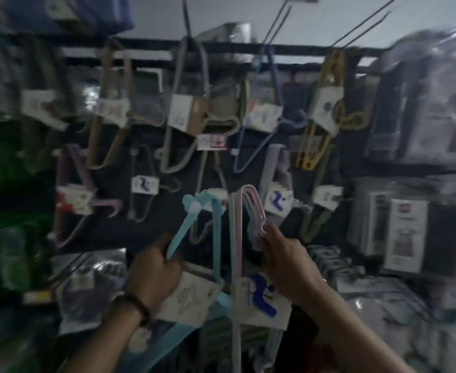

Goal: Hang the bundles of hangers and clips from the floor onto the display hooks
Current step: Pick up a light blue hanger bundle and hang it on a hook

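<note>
gripping one slanted arm of a light blue hanger bundle (216, 238), the left hand (154, 270) sits at about 7 o'clock from the middle of the head view, fingers curled round the plastic, a dark bracelet (136, 305) on its wrist. the bundle's white card label (192, 294) lies at 4 o'clock of that hand. the right hand (288, 259), at about 5 o'clock, pinches the hook ends of a pink hanger bundle (248, 208); its card with a blue figure (260, 297) hangs at 7 o'clock of the hand. both bundles are held up side by side, nearly touching, before the dark display wall (114, 232); whether either top touches a hook cannot be told. on the wall hang other bundles: a tan bundle (108, 103) at 10 o'clock, a grey bundle (183, 117) at 12, a blue bundle (270, 122) at 1, a yellow bundle (321, 117) at 2. long wire display hooks (365, 22) jut out near the top at 1 o'clock. shiny packaged goods (423, 103) fill 3 o'clock. blur smears everything, so finer detail is lost.
</note>
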Demonstrator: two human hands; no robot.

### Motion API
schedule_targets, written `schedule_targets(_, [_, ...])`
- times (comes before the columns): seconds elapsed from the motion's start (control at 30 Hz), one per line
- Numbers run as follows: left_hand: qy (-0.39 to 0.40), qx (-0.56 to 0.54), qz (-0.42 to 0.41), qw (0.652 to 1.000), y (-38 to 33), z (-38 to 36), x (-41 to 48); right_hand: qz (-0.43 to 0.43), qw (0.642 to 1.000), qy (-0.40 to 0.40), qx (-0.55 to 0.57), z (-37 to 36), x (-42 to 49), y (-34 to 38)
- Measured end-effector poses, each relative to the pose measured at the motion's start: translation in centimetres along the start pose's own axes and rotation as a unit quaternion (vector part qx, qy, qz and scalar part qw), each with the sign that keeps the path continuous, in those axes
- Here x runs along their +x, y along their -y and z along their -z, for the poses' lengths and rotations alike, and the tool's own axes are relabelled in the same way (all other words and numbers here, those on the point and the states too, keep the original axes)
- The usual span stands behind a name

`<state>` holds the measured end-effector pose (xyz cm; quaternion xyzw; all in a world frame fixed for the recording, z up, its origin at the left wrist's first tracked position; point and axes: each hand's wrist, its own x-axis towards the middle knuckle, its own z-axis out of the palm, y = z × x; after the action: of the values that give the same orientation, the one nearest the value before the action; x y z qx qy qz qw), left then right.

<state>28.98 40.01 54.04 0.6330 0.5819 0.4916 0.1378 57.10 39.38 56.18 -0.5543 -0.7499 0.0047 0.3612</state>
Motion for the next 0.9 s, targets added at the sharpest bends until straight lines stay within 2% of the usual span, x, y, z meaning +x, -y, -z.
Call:
schedule_targets(0.2, [0.059, -0.029, -0.149, 0.987, -5.6, -6.1, 5.8, -0.059, 0.998, -0.001, -0.011, 4.9, 3.2, -11.1])
schedule_targets(0.3, [0.091, -0.002, -0.247, 0.965, -8.2, -9.1, 8.2, -0.085, 0.995, 0.003, -0.046, 6.2, 6.2, -14.8])
schedule_targets(0.37, [0.110, 0.024, -0.272, 0.956, -9.3, -11.2, 9.8, -0.084, 0.994, 0.005, -0.074, 6.6, 8.5, -16.4])
schedule_targets(0.57, [0.158, 0.051, -0.345, 0.924, -12.9, -15.3, 11.8, -0.051, 0.986, -0.001, -0.157, 6.7, 13.8, -16.8])
schedule_targets(0.67, [0.200, 0.069, -0.379, 0.901, -12.9, -16.4, 13.1, -0.001, 0.991, -0.016, -0.129, 6.7, 14.6, -16.3])
schedule_targets(0.8, [0.225, 0.075, -0.394, 0.888, -11.5, -17.1, 14.6, 0.047, 0.984, -0.102, -0.137, 7.1, 15.1, -15.8])
schedule_targets(0.9, [0.210, 0.098, -0.403, 0.886, -11.5, -17.3, 15.3, 0.045, 0.976, -0.156, -0.147, 7.1, 15.3, -15.5])
